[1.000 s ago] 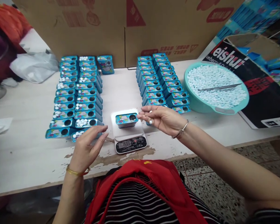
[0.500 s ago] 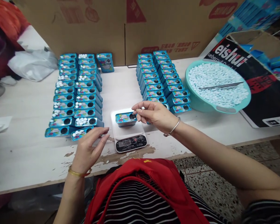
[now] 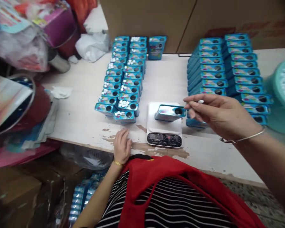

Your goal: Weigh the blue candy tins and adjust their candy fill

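On the white scale (image 3: 152,117) at the middle of the table (image 3: 85,110) stands one blue tin (image 3: 163,117), its round opening upward at the end nearer your right hand (image 3: 216,112). In that hand, you pinch a small white pellet (image 3: 200,101) between thumb and forefinger, the fingertips just beside the opening. Your left hand (image 3: 122,147) lies at the table's front edge, fingers extended and relaxed, with nothing seen in it.

The step in hand appears to be a fine adjustment of the tin's contents by weight. In my judgement, your next move calls for a light touch at the opening, without leaning on the tin or plate, and then a settled reading. The figures on the display are too faint to read.

Containers: the left block of tins (image 3: 120,79) stands in two rows, and many of its lids bear loose white pellets beside the openings. The right block of tins (image 3: 212,68) shows dark openings and no pellets seen on the lids. The fill level of the tin under your fingers cannot be determined. The green basin (image 3: 275,85), cut off by the right edge of the view, holds a mass of pale pellets.
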{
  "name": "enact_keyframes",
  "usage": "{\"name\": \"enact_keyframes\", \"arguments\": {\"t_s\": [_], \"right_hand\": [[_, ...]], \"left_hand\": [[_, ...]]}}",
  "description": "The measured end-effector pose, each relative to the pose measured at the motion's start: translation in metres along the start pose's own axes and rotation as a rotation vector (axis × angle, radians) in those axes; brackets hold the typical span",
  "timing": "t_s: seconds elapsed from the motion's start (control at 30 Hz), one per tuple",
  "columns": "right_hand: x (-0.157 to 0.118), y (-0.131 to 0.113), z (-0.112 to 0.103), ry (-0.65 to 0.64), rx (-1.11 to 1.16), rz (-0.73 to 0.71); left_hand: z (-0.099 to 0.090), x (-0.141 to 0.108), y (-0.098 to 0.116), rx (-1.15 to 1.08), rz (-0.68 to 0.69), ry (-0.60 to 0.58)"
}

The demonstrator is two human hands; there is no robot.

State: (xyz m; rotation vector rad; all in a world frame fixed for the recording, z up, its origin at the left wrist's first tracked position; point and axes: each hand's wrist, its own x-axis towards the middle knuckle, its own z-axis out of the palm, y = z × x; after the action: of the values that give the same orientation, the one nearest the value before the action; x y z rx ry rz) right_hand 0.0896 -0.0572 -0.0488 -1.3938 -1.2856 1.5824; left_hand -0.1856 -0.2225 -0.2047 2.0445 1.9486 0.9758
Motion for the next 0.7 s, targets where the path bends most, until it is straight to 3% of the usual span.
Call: {"name": "enact_keyframes", "arguments": {"t_s": [0.13, 0.23, 0.43, 0.7], "right_hand": [[-0.002, -0.008, 0.005, 0.008, -0.24, -0.098], [-0.003, -0.012, 0.007, -0.03, -0.4, -0.142], [0.0, -0.005, 0.009, -0.102, -0.519, -0.184], [0.0, -0.002, 0.01, -0.039, -0.629, -0.144]], "left_hand": [[-0.006, -0.003, 0.004, -0.06, -0.09, 0.086], [-0.005, -0.005, 0.006, -0.038, -0.089, 0.069], [-0.003, -0.006, 0.011, -0.008, -0.112, 0.063], [-0.001, -0.011, 0.016, -0.055, -0.137, 0.091]]}}
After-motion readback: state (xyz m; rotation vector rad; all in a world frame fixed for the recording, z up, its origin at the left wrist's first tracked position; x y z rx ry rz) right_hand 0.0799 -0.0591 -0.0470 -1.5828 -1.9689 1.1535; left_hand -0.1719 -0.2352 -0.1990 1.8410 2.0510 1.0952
